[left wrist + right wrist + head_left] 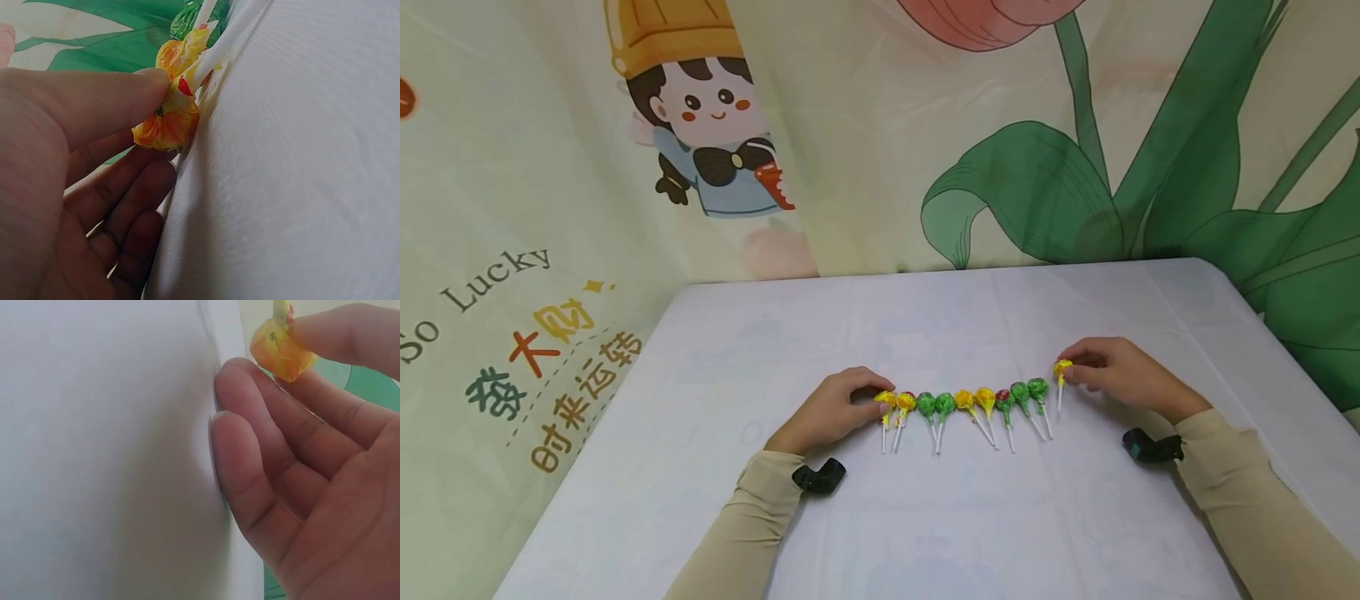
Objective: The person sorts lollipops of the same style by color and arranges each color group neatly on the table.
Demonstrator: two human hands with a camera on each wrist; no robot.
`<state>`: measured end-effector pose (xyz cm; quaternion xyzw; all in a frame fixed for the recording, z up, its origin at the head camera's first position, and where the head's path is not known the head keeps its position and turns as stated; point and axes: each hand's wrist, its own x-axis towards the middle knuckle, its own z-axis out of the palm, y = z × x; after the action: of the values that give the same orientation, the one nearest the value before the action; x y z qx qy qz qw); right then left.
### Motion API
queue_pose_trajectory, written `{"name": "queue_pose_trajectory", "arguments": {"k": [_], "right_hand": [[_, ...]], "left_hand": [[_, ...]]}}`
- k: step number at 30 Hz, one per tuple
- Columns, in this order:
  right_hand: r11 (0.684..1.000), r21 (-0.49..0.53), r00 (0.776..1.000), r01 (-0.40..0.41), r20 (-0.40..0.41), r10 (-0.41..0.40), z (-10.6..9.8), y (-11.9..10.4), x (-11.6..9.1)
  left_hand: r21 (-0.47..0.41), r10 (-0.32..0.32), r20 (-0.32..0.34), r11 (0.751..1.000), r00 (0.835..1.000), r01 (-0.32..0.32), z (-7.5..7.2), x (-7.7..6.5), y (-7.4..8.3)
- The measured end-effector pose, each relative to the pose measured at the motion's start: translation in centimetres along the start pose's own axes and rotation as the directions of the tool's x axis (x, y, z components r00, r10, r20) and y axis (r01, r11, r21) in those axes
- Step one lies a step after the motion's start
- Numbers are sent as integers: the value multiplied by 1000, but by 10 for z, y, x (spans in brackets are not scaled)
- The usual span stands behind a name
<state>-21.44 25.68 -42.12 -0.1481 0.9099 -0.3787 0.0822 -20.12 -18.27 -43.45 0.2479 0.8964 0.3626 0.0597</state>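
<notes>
I see one yellow-wrapped, round-headed lollipop on a white stick (pixel 1061 367) at 2 o'clock from the row's middle, apart from the row; right hand (pixel 1120 375) pinches it, thumb against fingers; can't tell if the stick tip touches down. Left hand (pixel 833 410), at 9 o'clock, pinches the yellow-and-orange foil-wrapped end lollipop (pixel 167 128); between the hands run a red-and-yellow one (pixel 906 402), two shiny green ones (pixel 936 405), two yellow ones (pixel 974 399), a dark-red-and-green one (pixel 1003 400), two more green ones (pixel 1028 391); all on the white cloth-covered table (pixel 737 342), printed backdrop (pixel 865 150) at 12.

Risks, my judgement: round heads could roll if nudged; tight neighbours could get knocked by either hand's fingers; a loose pinch on slick wrapper could let a stick swing; a cloth tug could skew the row.
</notes>
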Motion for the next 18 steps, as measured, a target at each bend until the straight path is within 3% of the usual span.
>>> {"name": "queue_pose_trajectory", "arguments": {"k": [9,18], "right_hand": [[998,62,999,-34,-22,35,-2,-2,5],[986,158,998,-53,-36,60,-3,0,13]], "left_hand": [[-18,10,3,1000,1000,-10,0,0,0],[-81,-27,-11,996,1000,26,0,-2,3]]}}
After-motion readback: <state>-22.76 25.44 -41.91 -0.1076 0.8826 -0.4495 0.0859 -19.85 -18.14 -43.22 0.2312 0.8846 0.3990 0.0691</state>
